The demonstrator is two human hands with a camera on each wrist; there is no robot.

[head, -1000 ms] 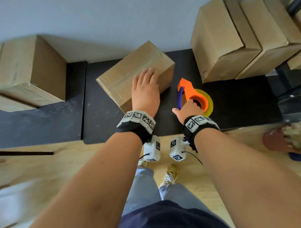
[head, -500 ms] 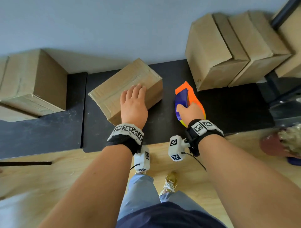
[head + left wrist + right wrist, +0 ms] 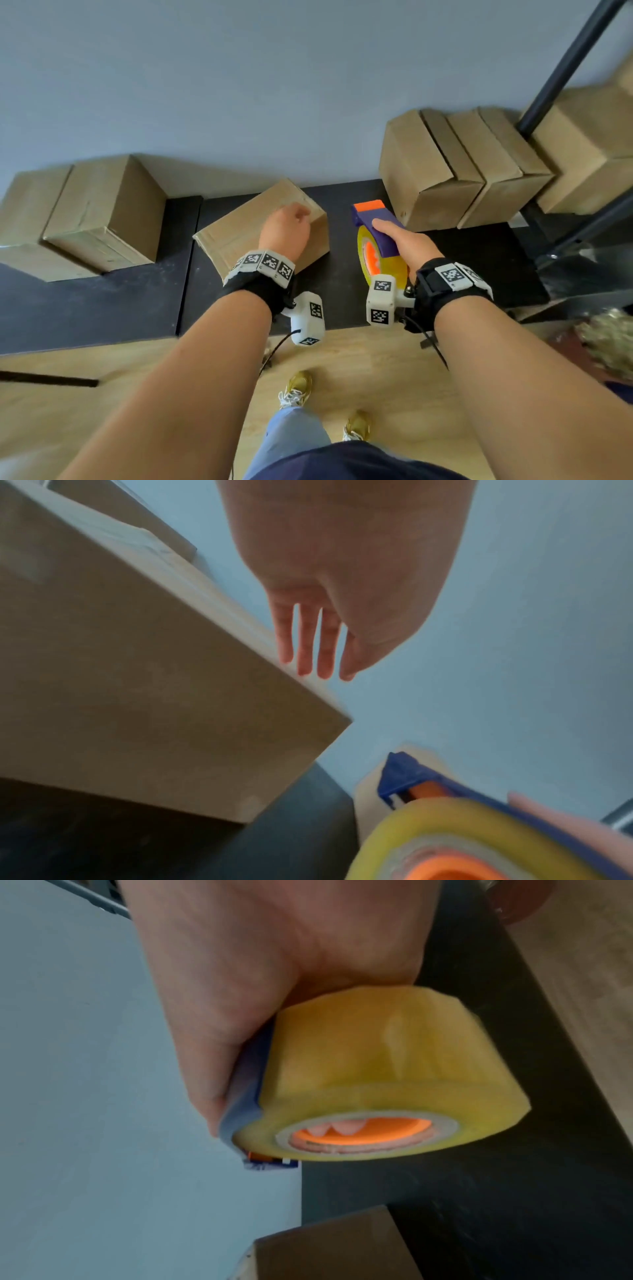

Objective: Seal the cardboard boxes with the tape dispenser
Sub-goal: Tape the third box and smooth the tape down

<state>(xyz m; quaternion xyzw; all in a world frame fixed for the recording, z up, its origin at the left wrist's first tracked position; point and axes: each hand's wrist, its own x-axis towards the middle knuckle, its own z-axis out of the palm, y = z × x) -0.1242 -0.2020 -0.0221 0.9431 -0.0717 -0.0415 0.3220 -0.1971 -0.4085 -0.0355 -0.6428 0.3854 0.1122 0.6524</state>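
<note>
The left hand (image 3: 286, 229) lies over the top of the middle box (image 3: 239, 228), which sits askew on the black surface (image 3: 342, 284). In the head view its fingers look bent down over the far edge; in the left wrist view the fingers (image 3: 304, 642) hang fairly straight and a little spread past the top edge of the box (image 3: 154, 696). Whether they touch the cardboard cannot be told, and they grip nothing.

The right hand (image 3: 409, 245) grips the tape dispenser (image 3: 376, 236), at 3 o'clock of the middle box and apart from it. Its thumb lies along the purple body, and its orange nose points to 12 o'clock, toward the wall (image 3: 274, 85). In the right wrist view the hand (image 3: 274, 974) wraps the dispenser (image 3: 246, 1085) from above, with two fingertips (image 3: 346, 1127) showing inside the orange core of the yellow tape roll (image 3: 394, 1069). The roll stands on edge; whether it rests on the surface cannot be told.

At 9 o'clock of the middle box, well apart, stands a left box (image 3: 102, 212). At 1 o'clock of the dispenser, near it, a row of boxes (image 3: 455, 171) stands against the wall, with a dark pole (image 3: 568, 65) leaning beside them.

At 6 o'clock is a wooden floor (image 3: 102, 394), with the person's shoes (image 3: 298, 387) on it.
</note>
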